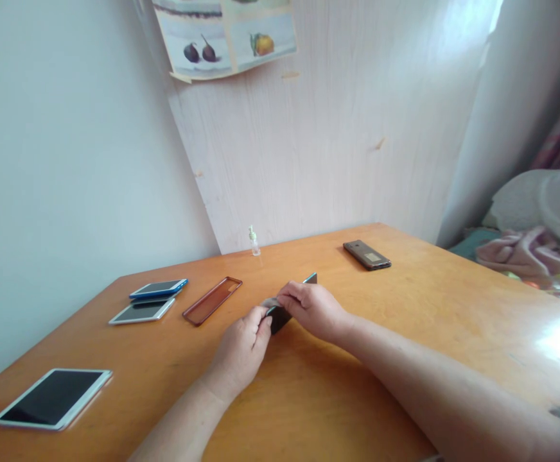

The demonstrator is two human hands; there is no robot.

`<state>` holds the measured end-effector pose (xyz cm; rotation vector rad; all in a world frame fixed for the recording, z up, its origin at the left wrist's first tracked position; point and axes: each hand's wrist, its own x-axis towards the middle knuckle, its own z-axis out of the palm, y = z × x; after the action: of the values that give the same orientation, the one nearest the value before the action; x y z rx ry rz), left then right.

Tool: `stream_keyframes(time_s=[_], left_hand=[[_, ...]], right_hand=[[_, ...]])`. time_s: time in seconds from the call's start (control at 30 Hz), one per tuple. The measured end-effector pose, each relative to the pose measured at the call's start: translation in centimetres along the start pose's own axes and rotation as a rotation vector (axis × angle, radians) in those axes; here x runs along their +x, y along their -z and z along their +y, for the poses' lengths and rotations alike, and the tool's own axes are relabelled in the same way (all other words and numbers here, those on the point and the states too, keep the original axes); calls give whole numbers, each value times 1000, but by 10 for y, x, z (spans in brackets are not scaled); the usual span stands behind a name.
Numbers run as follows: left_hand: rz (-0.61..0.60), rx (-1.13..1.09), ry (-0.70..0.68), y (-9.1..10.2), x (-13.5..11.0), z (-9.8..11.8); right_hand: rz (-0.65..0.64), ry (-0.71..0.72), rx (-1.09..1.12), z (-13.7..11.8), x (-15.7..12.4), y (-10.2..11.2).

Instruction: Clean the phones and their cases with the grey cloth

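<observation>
My left hand (242,350) is closed round the near end of a dark smartphone (280,319), which is tilted on its edge just above the wooden table. Between my hands, a small grey cloth (270,302) lies against the phone's upper edge. The fingers of my right hand (316,310) are bent together and pinch the cloth at that edge; how much of it they hold is hidden. Left of my hands, a clear reddish-brown phone case (212,301) rests on the table.
At the left lie a white tablet (51,398), a white device (142,312) and a blue-edged device (159,289) partly over it. A small pump bottle (253,242) stands at the back edge. Another phone (367,255) lies at the back right of the table (453,321).
</observation>
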<state>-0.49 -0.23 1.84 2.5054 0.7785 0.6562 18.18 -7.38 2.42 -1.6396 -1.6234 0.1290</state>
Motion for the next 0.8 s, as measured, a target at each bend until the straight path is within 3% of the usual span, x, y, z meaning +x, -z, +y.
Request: stream_keyframes(time_s=[0.13,0.23,0.33,0.53,0.8], left_hand=[[25,-113,45,-1,1,-1],[36,-224,122,-1,1,-1],[45,-297,196,-1,2,-1],[40,-407,272,-3,3,-2],[15,-434,271,-8,3,-4]], right_hand=[[235,-276,-135,43,15,24],[362,-350,-97,65,22,37],[401,-357,32,67,23,37],[285,-344,193,51,18,21],[38,-150,-118,49,15,2]])
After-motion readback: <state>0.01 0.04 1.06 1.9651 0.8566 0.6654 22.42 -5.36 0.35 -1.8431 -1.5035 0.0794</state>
